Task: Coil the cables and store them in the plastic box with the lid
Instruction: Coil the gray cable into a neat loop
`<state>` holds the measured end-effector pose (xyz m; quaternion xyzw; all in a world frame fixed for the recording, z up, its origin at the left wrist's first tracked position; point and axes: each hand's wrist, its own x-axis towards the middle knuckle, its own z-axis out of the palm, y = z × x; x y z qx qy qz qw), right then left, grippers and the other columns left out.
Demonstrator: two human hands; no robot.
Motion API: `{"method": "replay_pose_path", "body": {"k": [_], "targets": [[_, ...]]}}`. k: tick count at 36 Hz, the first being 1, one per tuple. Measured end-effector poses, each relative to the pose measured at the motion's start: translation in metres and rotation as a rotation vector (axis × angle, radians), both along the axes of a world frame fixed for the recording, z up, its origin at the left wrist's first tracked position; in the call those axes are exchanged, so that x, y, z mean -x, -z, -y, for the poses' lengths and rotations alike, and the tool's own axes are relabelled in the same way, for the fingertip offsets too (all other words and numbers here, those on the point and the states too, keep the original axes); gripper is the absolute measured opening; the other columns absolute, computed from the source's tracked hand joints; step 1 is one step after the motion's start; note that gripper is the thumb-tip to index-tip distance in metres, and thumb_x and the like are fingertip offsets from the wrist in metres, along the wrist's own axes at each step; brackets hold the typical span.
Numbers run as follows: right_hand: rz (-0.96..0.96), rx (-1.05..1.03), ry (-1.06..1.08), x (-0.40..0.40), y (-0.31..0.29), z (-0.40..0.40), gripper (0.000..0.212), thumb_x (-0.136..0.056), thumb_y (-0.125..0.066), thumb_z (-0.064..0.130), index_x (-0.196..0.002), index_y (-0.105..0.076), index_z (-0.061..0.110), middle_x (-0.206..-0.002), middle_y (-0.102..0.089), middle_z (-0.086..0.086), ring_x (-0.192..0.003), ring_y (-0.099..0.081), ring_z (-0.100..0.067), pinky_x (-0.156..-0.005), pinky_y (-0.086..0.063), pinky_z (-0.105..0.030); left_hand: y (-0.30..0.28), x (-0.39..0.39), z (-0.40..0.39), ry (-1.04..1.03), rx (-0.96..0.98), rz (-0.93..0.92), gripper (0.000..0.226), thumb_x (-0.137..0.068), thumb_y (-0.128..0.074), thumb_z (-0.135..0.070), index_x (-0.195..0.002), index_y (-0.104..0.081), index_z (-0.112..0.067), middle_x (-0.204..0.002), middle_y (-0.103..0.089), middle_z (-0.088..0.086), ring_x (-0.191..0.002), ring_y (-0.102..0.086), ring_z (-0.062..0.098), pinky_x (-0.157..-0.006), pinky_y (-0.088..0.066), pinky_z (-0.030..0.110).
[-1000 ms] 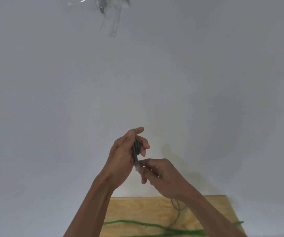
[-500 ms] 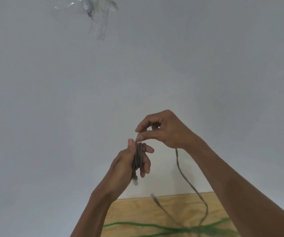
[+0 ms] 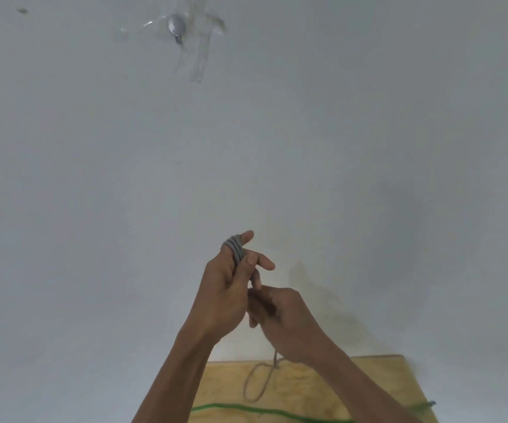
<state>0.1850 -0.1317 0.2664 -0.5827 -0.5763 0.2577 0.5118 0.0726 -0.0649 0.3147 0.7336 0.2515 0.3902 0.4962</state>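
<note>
A person's two bare arms are reaching up from the bottom of the view in front of a plain white wall (image 3: 368, 148). The left hand (image 3: 228, 288) is standing upright with several turns of a grey cable (image 3: 237, 248) wound around its raised fingers; the thumb is pressing the turns against the fingers, so this hand is holding the coil. The right hand (image 3: 280, 312) is sitting just below and to the right of the left, touching it, with its fingers curled in toward the bottom of the coil. Whether it is pinching the cable there cannot be told, as the fingertips are hidden. Half a second ago this hand was raised above the left hand, pinching the cable at the top of the coil; it is now lowered beneath it. The loose tail of the grey cable is hanging from under the right hand and forming a loop over a light wooden board (image 3: 317, 389) at the bottom of the view; earlier it was hanging in a longer open curve. A green cable (image 3: 246, 409) is lying across the board's near part. High on the wall, a small metal fitting (image 3: 176, 25) is stuck on under clear tape.
</note>
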Motion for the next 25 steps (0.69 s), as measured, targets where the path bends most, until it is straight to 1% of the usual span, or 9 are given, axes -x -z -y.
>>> {"method": "replay_pose_path", "body": {"k": [3,6,10,12,14,17,19,22,25], "targets": [[0.159,0.012,-0.015,-0.008,-0.007,0.003,0.014,-0.096,-0.061,0.023,-0.088,-0.073,0.023,-0.054,-0.054,0.011,-0.046,-0.045,-0.008,-0.053,-0.036,-0.011,0.002,0.001,-0.002,-0.021,-0.062,-0.082,0.024,-0.105,-0.043,-0.011,-0.100,-0.066,-0.006,-0.081,-0.067,0.010,-0.101,-0.057,-0.018,-0.071,-0.046,0.003],[0.295,0.028,-0.028,-0.020,-0.022,0.007,0.015,-0.091,-0.066,0.019,-0.102,-0.076,0.018,-0.064,-0.064,0.016,-0.054,-0.056,-0.010,-0.057,-0.041,-0.009,0.011,0.003,-0.010,-0.082,-0.178,-0.136,0.022,-0.105,-0.042,-0.014,-0.099,-0.063,-0.011,-0.085,-0.071,-0.005,-0.124,-0.046,-0.016,-0.087,-0.040,0.002],[0.336,-0.045,-0.103,-0.030,-0.057,0.010,0.015,-0.088,-0.065,0.011,-0.095,-0.076,0.018,-0.077,-0.072,0.012,-0.059,-0.060,-0.005,-0.062,-0.046,-0.012,0.020,0.002,-0.014,-0.082,-0.233,-0.178,0.030,-0.107,-0.036,-0.023,-0.101,-0.061,-0.007,-0.097,-0.070,-0.022,-0.137,-0.035,-0.013,-0.102,-0.038,0.009],[0.393,-0.047,-0.154,-0.034,-0.073,0.007,0.013,-0.089,-0.066,0.010,-0.092,-0.076,0.017,-0.076,-0.072,0.012,-0.064,-0.063,-0.004,-0.065,-0.045,-0.011,0.019,0.002,-0.009,-0.078,-0.130,-0.121,0.044,-0.106,-0.031,-0.036,-0.102,-0.063,-0.007,-0.099,-0.071,-0.016,-0.128,-0.054,0.006,-0.095,-0.046,0.016],[0.386,-0.084,-0.165,-0.040,-0.085,0.001,0.009,-0.088,-0.069,0.009,-0.088,-0.075,0.017,-0.076,-0.074,0.008,-0.069,-0.067,-0.008,-0.067,-0.049,-0.018,0.014,0.003,-0.003,-0.012,-0.079,-0.063,0.055,-0.106,-0.023,-0.044,-0.103,-0.066,-0.010,-0.085,-0.073,0.001,-0.098,-0.068,0.020,-0.080,-0.050,0.020],[0.224,-0.139,-0.119,-0.051,-0.099,-0.010,0.014,-0.076,-0.084,0.013,-0.083,-0.075,0.021,-0.077,-0.075,0.005,-0.073,-0.069,-0.026,-0.067,-0.054,-0.035,0.004,0.005,0.007,0.051,-0.059,-0.092,0.056,-0.104,-0.021,-0.050,-0.109,-0.065,-0.016,-0.075,-0.071,0.009,-0.068,-0.067,0.020,-0.069,-0.051,0.025],[0.162,-0.169,-0.125,-0.058,-0.106,-0.016,0.020,-0.069,-0.089,0.011,-0.081,-0.075,0.018,-0.074,-0.074,0.000,-0.073,-0.067,-0.031,-0.063,-0.051,-0.031,-0.002,0.005,0.012,0.081,-0.050,-0.121,0.056,-0.105,-0.021,-0.050,-0.107,-0.065,-0.015,-0.070,-0.069,0.009,-0.062,-0.063,0.017,-0.064,-0.048,0.022],[0.021,-0.160,-0.172,-0.065,-0.106,-0.023,0.019,-0.067,-0.088,0.001,-0.079,-0.074,0.007,-0.068,-0.072,-0.004,-0.066,-0.064,-0.020,-0.063,-0.049,-0.024,-0.013,0.007,0.017,0.139,0.053,-0.081,0.052,-0.104,-0.025,-0.046,-0.102,-0.063,-0.011,-0.063,-0.062,0.005,-0.056,-0.054,0.014,-0.055,-0.042,0.019],[-0.196,-0.136,-0.217,-0.068,-0.090,-0.033,0.011,-0.073,-0.083,0.003,-0.080,-0.075,0.004,-0.065,-0.068,-0.010,-0.056,-0.051,-0.020,-0.053,-0.037,-0.029,-0.015,0.009,0.019,0.260,0.193,-0.016,0.059,-0.102,-0.029,-0.056,-0.101,-0.064,-0.008,-0.063,-0.059,0.009,-0.063,-0.049,0.025,-0.066,-0.039,0.043]]}}
